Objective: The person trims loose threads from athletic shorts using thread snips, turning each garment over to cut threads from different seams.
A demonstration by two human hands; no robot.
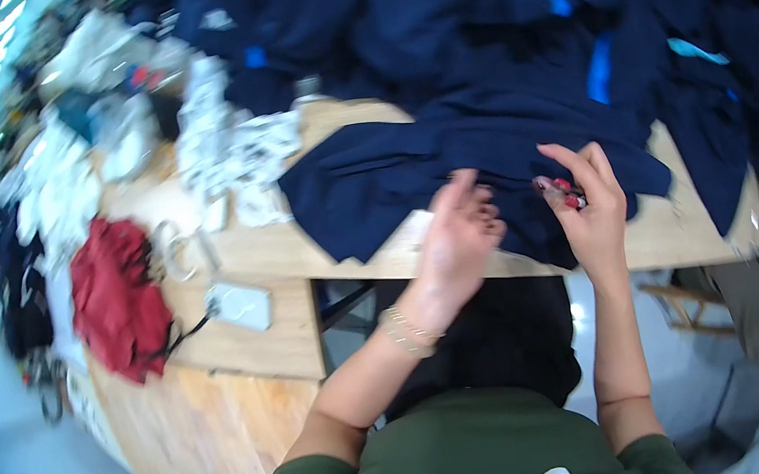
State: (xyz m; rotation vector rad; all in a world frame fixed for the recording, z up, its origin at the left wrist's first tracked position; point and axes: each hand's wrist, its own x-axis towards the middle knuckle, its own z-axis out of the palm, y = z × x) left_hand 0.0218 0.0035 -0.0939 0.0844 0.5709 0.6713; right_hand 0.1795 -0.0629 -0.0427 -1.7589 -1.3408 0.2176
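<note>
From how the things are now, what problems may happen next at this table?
First, the small red item in the right hand might slip and get lost in the folds of the dark cloth; I cannot tell what it is.
Second, the cloth reaches the near edge of the table and could slide off.
Third, the left hand seems not to grip the cloth, so it might shift.

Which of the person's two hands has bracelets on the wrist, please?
The left hand: thin gold-coloured bracelets circle its wrist, while the right hand has a bare wrist and holds a small red-and-dark thing.
</note>
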